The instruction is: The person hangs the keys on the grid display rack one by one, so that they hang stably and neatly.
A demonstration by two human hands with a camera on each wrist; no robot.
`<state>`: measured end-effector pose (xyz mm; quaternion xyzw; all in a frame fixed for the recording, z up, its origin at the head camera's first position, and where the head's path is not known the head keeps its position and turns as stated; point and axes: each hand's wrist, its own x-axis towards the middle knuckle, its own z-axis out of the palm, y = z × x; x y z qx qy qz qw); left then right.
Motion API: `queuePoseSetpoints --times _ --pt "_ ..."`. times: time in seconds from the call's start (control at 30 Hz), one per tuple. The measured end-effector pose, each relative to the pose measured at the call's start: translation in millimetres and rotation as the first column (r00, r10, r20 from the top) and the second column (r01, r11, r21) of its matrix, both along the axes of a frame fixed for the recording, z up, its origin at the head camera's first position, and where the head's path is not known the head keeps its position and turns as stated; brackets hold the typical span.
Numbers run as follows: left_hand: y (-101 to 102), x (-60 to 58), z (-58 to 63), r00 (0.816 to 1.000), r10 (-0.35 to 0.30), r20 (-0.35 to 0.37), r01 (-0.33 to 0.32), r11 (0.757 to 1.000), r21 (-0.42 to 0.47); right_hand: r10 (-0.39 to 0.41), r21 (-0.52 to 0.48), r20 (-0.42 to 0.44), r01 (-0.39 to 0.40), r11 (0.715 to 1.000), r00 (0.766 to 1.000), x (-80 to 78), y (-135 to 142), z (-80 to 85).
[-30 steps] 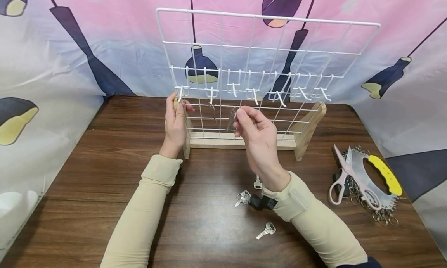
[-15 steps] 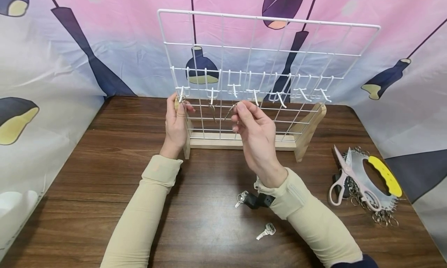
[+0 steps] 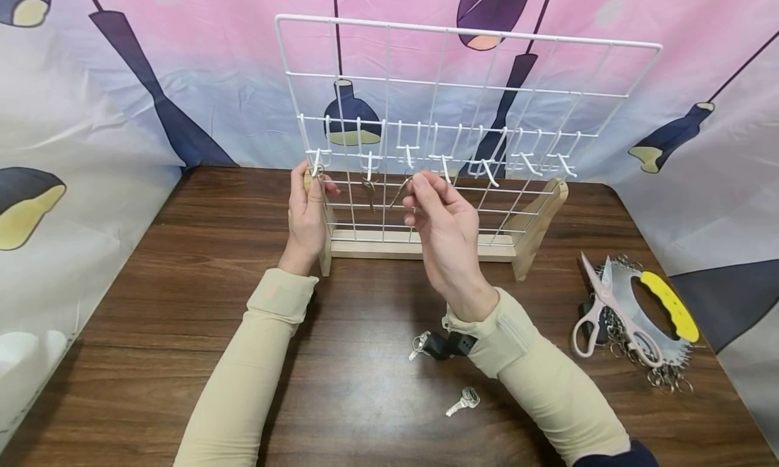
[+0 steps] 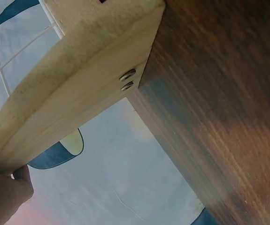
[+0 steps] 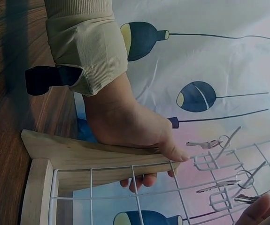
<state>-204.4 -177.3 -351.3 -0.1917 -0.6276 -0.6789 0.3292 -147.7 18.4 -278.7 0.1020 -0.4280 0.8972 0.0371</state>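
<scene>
My left hand [image 3: 306,217] grips the wooden left upright [image 4: 55,103] of a white wire grid rack [image 3: 468,32]. The right hand [image 3: 452,237] pinches a key [image 3: 398,193] by its ring end, just below the third hook [image 3: 409,157] from the left. In the right wrist view, this key [image 5: 246,199] is partly hidden by the fingers. Two other keys hang by rings from the first two hooks: one key [image 5: 201,145] beside the left hand, and another key [image 5: 219,186] on the second hook.
On the brown table [image 3: 353,399] lie a loose key [image 3: 465,401] and another key [image 3: 418,346] near the right wrist's black camera. At the right are pink scissors [image 3: 602,298] and a metal plate with a yellow handle [image 3: 671,307] and several rings. A patterned cloth stands behind.
My right hand has risen slightly, bringing the pinched key nearer the third hook. The key has gone from hanging down to slanting left. My left hand stays on the upright.
</scene>
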Motion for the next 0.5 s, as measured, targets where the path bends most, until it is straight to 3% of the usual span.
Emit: queuePoseSetpoints --times 0.5 --pt "0.0 -0.4 -0.4 1.000 -0.001 0.000 0.001 1.000 0.008 -0.010 0.000 0.025 0.010 1.000 1.000 -4.4 -1.1 -0.4"
